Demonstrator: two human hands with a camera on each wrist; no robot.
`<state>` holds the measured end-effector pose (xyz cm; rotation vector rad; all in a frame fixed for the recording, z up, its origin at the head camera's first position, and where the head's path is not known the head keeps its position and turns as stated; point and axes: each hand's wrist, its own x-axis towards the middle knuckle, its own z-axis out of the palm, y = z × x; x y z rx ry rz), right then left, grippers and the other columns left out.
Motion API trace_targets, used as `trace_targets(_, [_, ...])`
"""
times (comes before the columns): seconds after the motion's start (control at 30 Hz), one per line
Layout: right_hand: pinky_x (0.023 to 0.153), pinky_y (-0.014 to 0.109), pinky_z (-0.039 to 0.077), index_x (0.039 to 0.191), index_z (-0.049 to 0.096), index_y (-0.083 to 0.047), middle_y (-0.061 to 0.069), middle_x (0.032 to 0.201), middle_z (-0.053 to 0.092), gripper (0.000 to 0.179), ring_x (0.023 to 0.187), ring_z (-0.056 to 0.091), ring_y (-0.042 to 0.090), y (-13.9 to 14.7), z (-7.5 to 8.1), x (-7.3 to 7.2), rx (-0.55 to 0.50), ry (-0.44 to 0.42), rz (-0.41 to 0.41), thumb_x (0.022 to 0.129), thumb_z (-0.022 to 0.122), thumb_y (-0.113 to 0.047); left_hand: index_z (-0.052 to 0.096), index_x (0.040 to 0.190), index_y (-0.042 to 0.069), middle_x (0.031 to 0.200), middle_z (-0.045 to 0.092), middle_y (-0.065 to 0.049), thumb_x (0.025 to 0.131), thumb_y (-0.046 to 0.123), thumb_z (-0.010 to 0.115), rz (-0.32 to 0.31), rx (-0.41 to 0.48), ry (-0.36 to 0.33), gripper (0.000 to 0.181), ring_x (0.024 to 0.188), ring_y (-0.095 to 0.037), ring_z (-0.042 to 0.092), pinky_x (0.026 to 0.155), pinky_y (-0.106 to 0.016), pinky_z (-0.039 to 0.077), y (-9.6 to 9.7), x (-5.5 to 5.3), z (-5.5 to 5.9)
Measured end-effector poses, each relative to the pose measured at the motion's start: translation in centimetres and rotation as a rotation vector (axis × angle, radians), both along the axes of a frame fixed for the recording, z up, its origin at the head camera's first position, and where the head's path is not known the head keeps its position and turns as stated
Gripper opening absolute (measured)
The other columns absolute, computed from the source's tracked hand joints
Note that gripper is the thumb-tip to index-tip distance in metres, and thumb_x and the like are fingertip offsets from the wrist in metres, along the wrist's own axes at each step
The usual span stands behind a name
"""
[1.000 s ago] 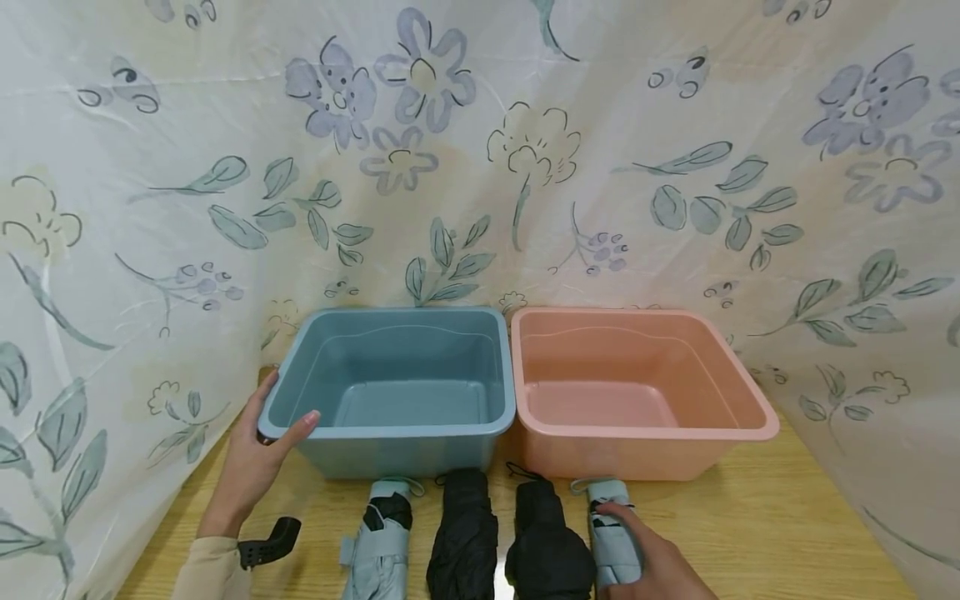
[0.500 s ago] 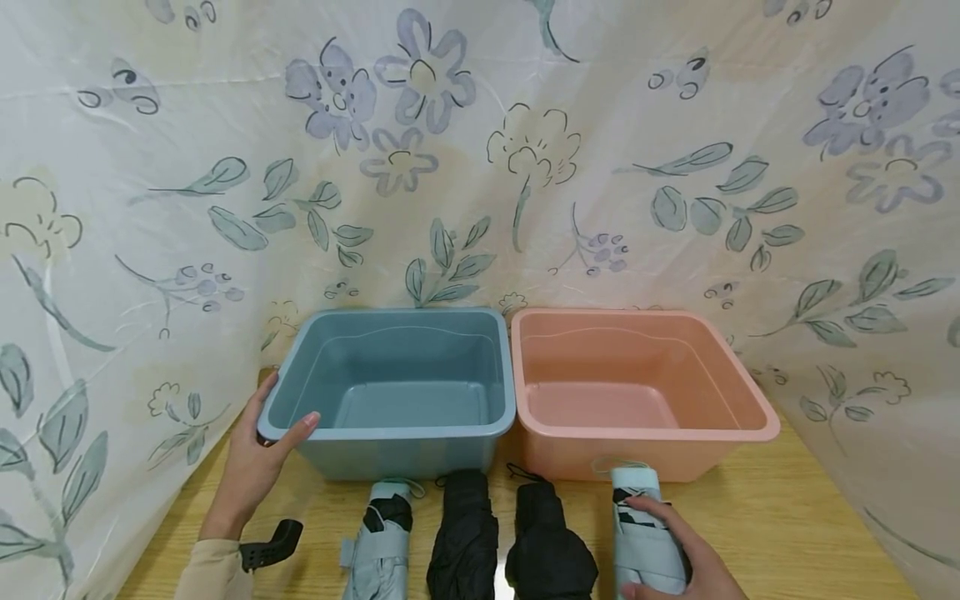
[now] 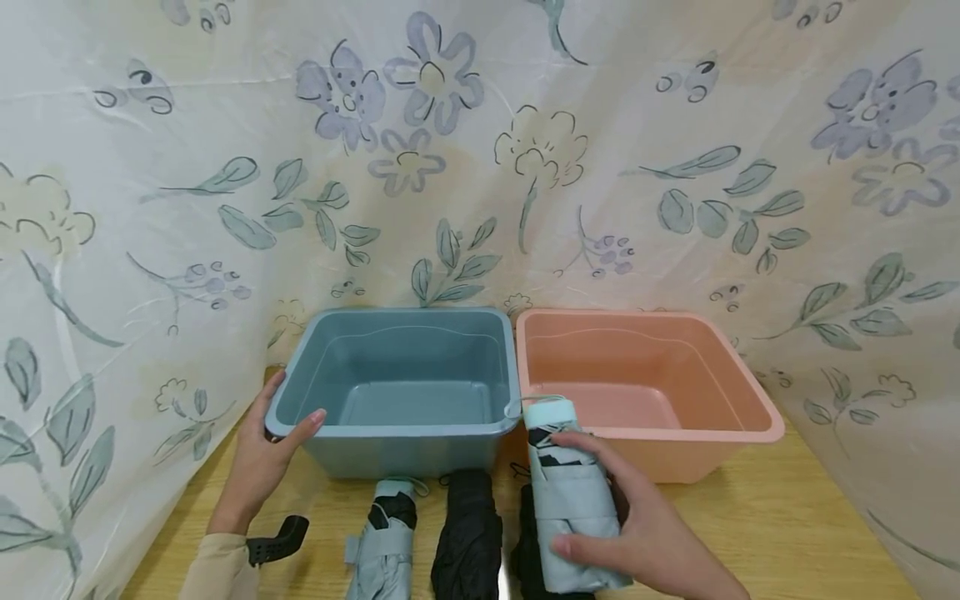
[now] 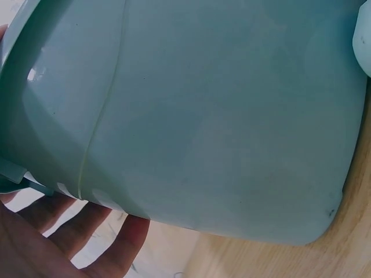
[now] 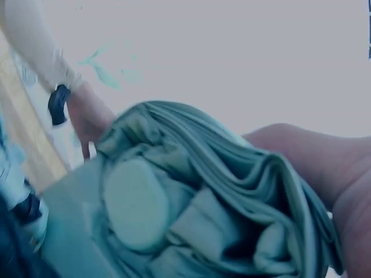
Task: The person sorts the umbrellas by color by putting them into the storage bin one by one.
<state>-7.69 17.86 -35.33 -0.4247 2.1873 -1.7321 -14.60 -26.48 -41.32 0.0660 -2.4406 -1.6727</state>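
My right hand (image 3: 637,521) grips a folded light blue umbrella (image 3: 573,508), raised in front of the seam between the two bins. Its folded cloth and pale round end fill the middle of the right wrist view. My left hand (image 3: 262,454) holds the left front corner of the blue plastic bin (image 3: 405,432), thumb over the rim, other fingers on the outer side. In the left wrist view those fingers (image 4: 124,246) lie along the bin wall (image 4: 220,127). On the table lie another light blue umbrella (image 3: 386,542) and a black umbrella (image 3: 467,542); a second black umbrella (image 3: 527,533) is partly covered by the held one.
A pink plastic bin (image 3: 652,454) stands right beside the blue one. Both stand on a wooden table (image 3: 787,525), its surface showing right of the umbrellas. Behind and at both sides hangs a flower-patterned sheet (image 3: 465,208).
My right hand has lifted the light blue umbrella from the right end of the row, first rightward, then up and left over the black umbrella. The left hand stays at the bin corner.
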Motion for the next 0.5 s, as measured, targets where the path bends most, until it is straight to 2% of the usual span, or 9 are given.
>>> trace_targets(0.1, [0.076, 0.048, 0.057, 0.151, 0.041, -0.031, 0.019, 0.135, 0.045, 0.08, 0.102, 0.059, 0.038, -2.4, 0.9, -2.1, -0.049, 0.092, 0.061, 0.086, 0.082, -0.012, 0.007, 0.165, 0.026, 0.165, 0.014, -0.02, 0.097, 0.029, 0.07, -0.006, 0.007, 0.005, 0.093, 0.145, -0.048, 0.023, 0.108, -0.069, 0.029, 0.0, 0.0, 0.0])
trace_targets(0.17, [0.075, 0.05, 0.058, 0.151, 0.042, -0.03, 0.019, 0.133, 0.046, 0.079, 0.1, 0.06, 0.039, -4.2, 1.4, -3.5, -0.1, 0.101, 0.091, 0.086, 0.082, -0.012, 0.007, 0.165, 0.026, 0.166, 0.013, -0.019, 0.097, 0.029, 0.069, -0.01, 0.01, 0.004, 0.092, 0.146, -0.047, 0.023, 0.108, -0.068, 0.029, 0.0, -0.1, -0.1])
trace_targets(0.33, [0.077, 0.049, 0.058, 0.151, 0.042, -0.036, 0.019, 0.129, 0.05, 0.081, 0.102, 0.062, 0.035, -8.7, 2.8, -6.9, -0.163, 0.025, 0.106, 0.084, 0.084, -0.014, 0.007, 0.165, 0.026, 0.166, 0.015, -0.018, 0.097, 0.031, 0.069, -0.009, 0.004, 0.003, 0.092, 0.145, -0.046, 0.024, 0.108, -0.068, 0.031, -0.1, -0.1, -0.3])
trace_targets(0.5, [0.081, 0.043, 0.057, 0.151, 0.042, -0.034, 0.015, 0.132, 0.05, 0.079, 0.104, 0.061, 0.032, -13.2, 3.7, -11.3, -0.187, -0.043, 0.13, 0.086, 0.082, -0.012, 0.008, 0.165, 0.025, 0.165, 0.016, -0.02, 0.097, 0.033, 0.069, -0.001, -0.003, 0.012, 0.091, 0.144, -0.048, 0.026, 0.107, -0.07, 0.031, -0.2, -0.2, -0.4])
